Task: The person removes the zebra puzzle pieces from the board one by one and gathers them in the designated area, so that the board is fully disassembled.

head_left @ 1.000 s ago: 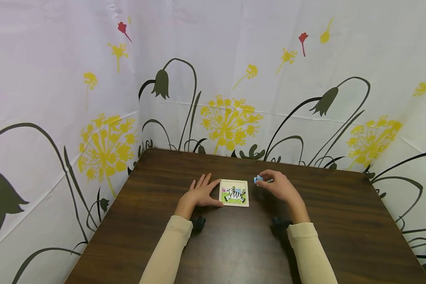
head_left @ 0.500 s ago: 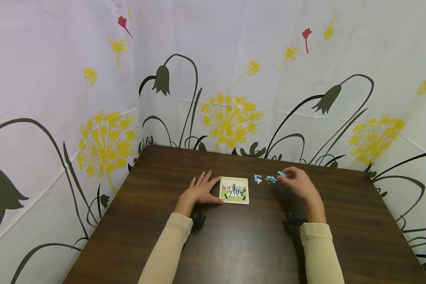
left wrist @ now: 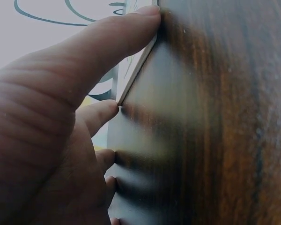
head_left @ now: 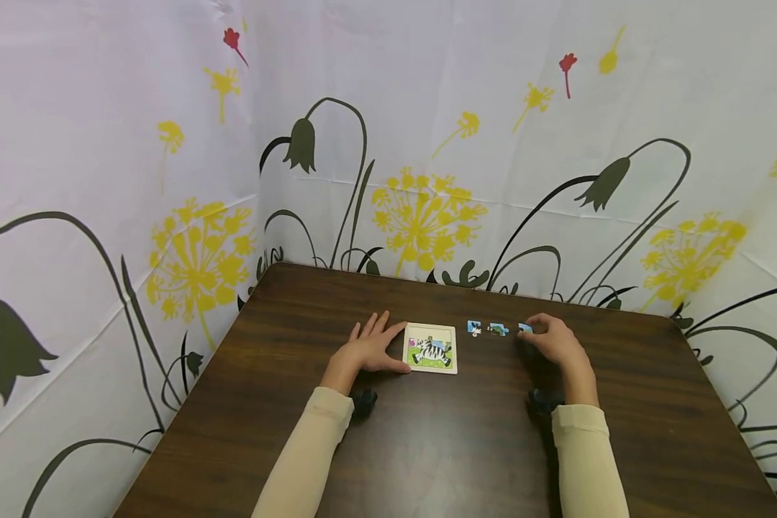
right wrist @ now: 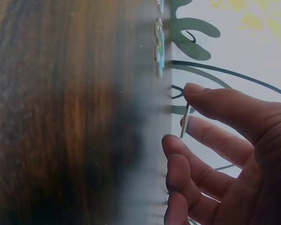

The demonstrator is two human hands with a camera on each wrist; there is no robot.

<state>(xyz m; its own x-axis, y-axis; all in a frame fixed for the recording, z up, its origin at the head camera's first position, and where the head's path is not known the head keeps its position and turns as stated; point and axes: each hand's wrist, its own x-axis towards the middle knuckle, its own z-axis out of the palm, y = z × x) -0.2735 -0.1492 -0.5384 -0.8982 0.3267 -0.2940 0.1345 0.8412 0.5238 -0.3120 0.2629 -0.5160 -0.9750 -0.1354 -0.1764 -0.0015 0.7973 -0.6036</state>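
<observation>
A small square wooden puzzle tray (head_left: 455,352) with a partly filled zebra picture lies flat on the table. My left hand (head_left: 370,352) rests at its left side, fingers spread, thumb tip and index fingertip touching the tray's edge. In the left wrist view the tray's thin edge (left wrist: 133,80) runs between those two fingertips. To the right, my right hand (head_left: 560,344) pinches a small blue jigsaw piece (head_left: 524,328). The right wrist view shows this piece edge-on between thumb and fingers, tilted above the tabletop. Two loose pieces, one blue and white (head_left: 474,327) and one blue and green (head_left: 498,329), lie between tray and right hand.
The dark brown wooden table (head_left: 440,446) reaches back to a white curtain (head_left: 388,86) printed with flowers. A second curtain side stands along the left. Black wrist devices (head_left: 364,404) sit under both forearms.
My right hand has moved right from beside the tray, uncovering two loose pieces on the table. It has since lowered slightly with its piece. My left hand stays at the tray.
</observation>
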